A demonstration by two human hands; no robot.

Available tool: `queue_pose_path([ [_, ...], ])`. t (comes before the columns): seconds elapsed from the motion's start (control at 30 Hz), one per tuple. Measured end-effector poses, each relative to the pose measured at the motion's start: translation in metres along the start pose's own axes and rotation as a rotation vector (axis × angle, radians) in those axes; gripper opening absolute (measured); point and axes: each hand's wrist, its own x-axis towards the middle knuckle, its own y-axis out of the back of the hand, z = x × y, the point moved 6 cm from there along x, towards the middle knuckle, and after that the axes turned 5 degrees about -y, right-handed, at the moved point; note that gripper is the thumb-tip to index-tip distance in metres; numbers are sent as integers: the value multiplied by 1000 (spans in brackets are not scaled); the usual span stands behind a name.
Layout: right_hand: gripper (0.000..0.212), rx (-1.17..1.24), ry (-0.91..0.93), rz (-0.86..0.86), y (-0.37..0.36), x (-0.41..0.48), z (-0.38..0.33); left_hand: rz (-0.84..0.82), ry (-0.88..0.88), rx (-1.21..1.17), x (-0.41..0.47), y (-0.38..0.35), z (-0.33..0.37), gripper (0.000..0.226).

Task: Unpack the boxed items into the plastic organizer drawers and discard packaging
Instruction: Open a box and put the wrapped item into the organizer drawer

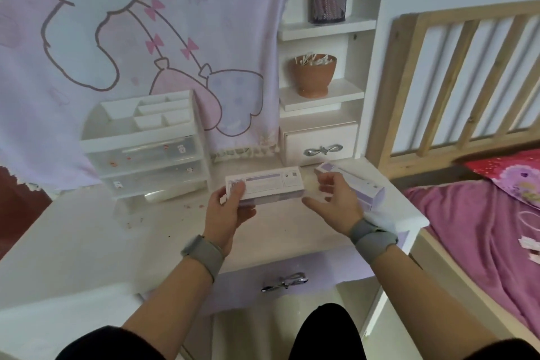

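A long white and lilac box (270, 184) is held level above the desk, its printed label side up. My left hand (230, 210) grips its left end, thumb on the barcode. My right hand (333, 199) hovers at the box's right end with fingers spread, and I cannot tell whether it touches the box. A second lilac box (362, 184) lies on the desk behind my right hand. The white plastic organizer (146, 149) with clear drawers stands at the back left of the desk, its drawers shut and its top compartments bare.
The white desk (87, 242) has a lilac front drawer (283, 282). A shelf unit (324, 90) at the back holds a terracotta bowl and a mesh pen cup. A bed (473, 228) with a wooden frame borders the desk on the right. A cartoon cloth hangs behind.
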Motion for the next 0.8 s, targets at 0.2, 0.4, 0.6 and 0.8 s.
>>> queue_pose_path([
  [0.2,62,-559,-32,257,47,9,40,79,-400,540,12,-20,8,67],
  [0.4,65,-784,-48,235,72,16,56,-70,-497,822,19,-28,-7,65],
  [0.6,60,-980,-84,212,84,23,44,12,-526,1014,19,-18,2,67],
  [0.8,63,-953,-174,186,76,21,44,107,-543,1166,15,-12,20,82],
])
